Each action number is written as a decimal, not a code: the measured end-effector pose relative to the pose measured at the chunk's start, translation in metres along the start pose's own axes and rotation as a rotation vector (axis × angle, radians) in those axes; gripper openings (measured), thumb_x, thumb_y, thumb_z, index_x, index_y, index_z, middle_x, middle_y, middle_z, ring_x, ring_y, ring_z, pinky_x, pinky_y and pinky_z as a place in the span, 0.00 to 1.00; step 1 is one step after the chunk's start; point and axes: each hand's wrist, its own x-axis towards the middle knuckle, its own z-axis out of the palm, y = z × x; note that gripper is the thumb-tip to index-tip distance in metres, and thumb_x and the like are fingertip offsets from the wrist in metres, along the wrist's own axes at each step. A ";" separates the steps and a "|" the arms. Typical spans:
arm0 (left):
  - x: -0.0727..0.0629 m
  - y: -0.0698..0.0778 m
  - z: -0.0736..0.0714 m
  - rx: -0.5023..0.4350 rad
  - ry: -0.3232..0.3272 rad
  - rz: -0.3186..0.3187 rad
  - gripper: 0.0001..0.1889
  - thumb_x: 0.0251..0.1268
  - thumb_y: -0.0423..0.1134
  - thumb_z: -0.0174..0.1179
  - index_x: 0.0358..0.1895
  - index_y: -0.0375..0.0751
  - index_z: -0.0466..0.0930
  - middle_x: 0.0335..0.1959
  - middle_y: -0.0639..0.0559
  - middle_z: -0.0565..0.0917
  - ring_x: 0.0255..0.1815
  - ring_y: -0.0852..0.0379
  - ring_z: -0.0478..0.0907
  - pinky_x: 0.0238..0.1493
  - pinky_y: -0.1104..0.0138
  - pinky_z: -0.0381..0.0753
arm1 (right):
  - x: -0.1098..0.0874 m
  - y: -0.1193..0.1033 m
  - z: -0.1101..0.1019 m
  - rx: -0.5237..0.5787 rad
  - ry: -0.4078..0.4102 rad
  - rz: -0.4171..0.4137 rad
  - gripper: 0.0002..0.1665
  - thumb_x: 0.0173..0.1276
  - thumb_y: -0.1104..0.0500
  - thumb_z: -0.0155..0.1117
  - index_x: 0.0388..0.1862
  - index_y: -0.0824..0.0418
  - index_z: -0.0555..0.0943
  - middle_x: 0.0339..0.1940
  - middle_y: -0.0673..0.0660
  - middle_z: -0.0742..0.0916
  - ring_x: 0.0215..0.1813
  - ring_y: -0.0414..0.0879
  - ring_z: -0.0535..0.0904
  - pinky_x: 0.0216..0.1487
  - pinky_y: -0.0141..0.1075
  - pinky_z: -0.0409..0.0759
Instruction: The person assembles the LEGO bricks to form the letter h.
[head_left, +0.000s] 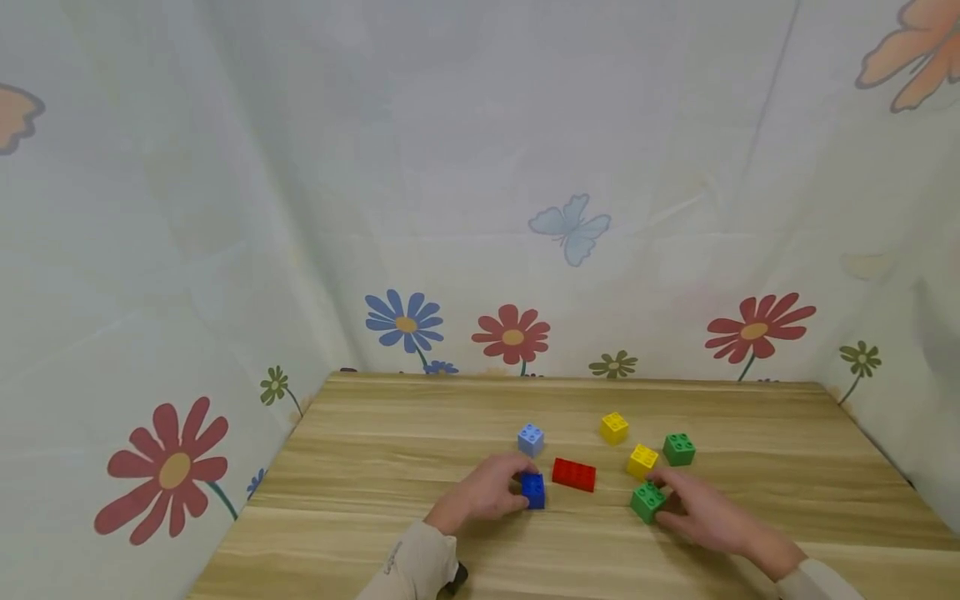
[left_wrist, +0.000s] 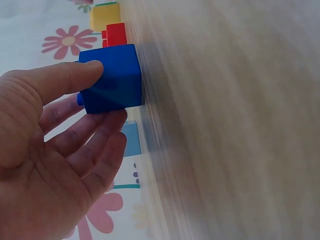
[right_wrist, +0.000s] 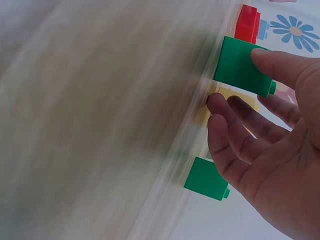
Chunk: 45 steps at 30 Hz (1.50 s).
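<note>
In the head view my left hand [head_left: 491, 490] pinches a dark blue toy brick [head_left: 533, 492] from its left side. The left wrist view shows the thumb pressed on the face of this blue brick [left_wrist: 112, 80], with the fingers behind it. My right hand [head_left: 701, 510] grips a green toy brick [head_left: 647, 502] between thumb and fingers, from the right. Seen from the right wrist, the thumb lies on the near face of that green brick [right_wrist: 240, 65]; the index fingertip is hidden behind it. A long red brick [head_left: 574, 474] lies between the two hands.
Just beyond the held green brick is a yellow brick [head_left: 642, 461]. Another yellow brick [head_left: 614, 427] and a second green brick [head_left: 679, 448] stand farther back. A light blue brick [head_left: 531, 439] is beyond my left hand. A flowered curtain [head_left: 450, 208] surrounds the wooden table [head_left: 360, 467].
</note>
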 end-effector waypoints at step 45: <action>-0.015 0.007 -0.001 -0.201 -0.122 -0.038 0.18 0.54 0.35 0.69 0.49 0.48 0.78 0.40 0.61 0.80 0.43 0.64 0.77 0.47 0.69 0.75 | 0.024 -0.076 0.008 0.056 0.019 -0.093 0.26 0.69 0.53 0.61 0.60 0.64 0.69 0.51 0.51 0.79 0.43 0.38 0.75 0.41 0.34 0.78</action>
